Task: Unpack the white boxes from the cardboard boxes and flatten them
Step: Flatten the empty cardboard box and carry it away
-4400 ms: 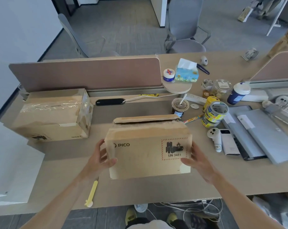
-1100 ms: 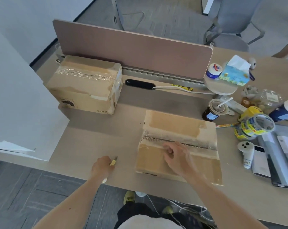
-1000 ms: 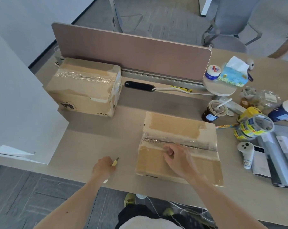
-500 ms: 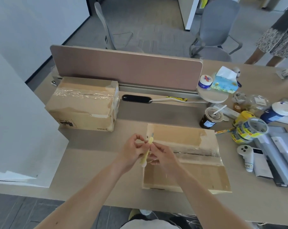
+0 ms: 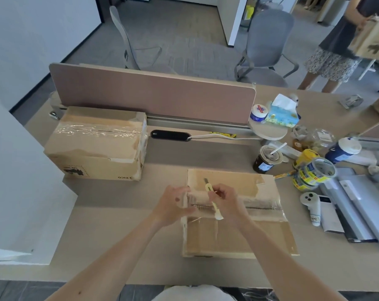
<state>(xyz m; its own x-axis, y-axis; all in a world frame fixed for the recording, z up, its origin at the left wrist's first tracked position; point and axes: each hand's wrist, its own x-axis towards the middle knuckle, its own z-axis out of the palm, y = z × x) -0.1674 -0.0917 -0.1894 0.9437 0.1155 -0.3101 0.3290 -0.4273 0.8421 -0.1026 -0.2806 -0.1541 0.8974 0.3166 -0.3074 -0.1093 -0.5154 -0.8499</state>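
A taped cardboard box [image 5: 245, 233] lies in front of me on the desk, its top seam covered with clear tape. My right hand [image 5: 226, 203] grips a pale yellow utility knife [image 5: 212, 200] with the blade out, pointing away over the box's left end. My left hand [image 5: 173, 206] holds the box's left edge, fingers curled over it at the seam. A second taped cardboard box [image 5: 97, 144] stands at the back left by the divider. No white box is visible.
A brown divider panel [image 5: 151, 94] runs along the back. To the right are a jar with a spoon [image 5: 266, 158], rolls of tape [image 5: 316, 172], a white controller [image 5: 311, 205] and grey laptops [image 5: 362, 205]. A white panel [image 5: 14, 181] stands at left. A person stands at the far right.
The yellow knife has passed from my left hand to my right. The blade is now out over the box, and my left hand has moved onto the box's left edge.
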